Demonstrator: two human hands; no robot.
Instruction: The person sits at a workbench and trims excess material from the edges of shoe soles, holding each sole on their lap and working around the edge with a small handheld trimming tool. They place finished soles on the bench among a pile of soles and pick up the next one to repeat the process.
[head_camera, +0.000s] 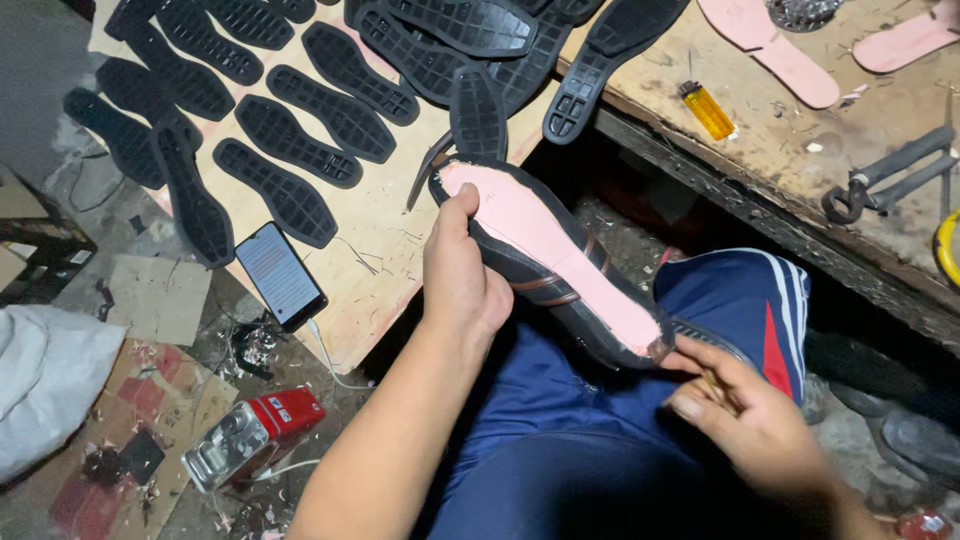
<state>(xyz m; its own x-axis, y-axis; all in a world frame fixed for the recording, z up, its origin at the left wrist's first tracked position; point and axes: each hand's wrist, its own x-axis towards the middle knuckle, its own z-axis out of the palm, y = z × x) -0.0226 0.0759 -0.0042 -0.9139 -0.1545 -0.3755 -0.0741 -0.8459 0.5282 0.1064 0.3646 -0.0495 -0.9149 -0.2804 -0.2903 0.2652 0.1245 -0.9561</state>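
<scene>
My left hand (458, 280) grips an upturned dark shoe (560, 275) by its side, thumb lying along the edge of the pink insole board that covers the bottom. My right hand (745, 415) is at the shoe's heel end, fingers pinched on a small thin brown tool or strip that touches the heel edge; what it is I cannot tell. The shoe rests over my lap in blue trousers with red and white stripes (760, 320).
Several black rubber outsoles (300, 125) lie on a wooden board (375, 235) with a phone (280, 275) at its edge. The workbench (800, 150) at right holds a yellow lighter (707, 110), pink insoles (775, 45) and pincers (885, 180). A red-and-metal box (250, 435) lies on the littered floor.
</scene>
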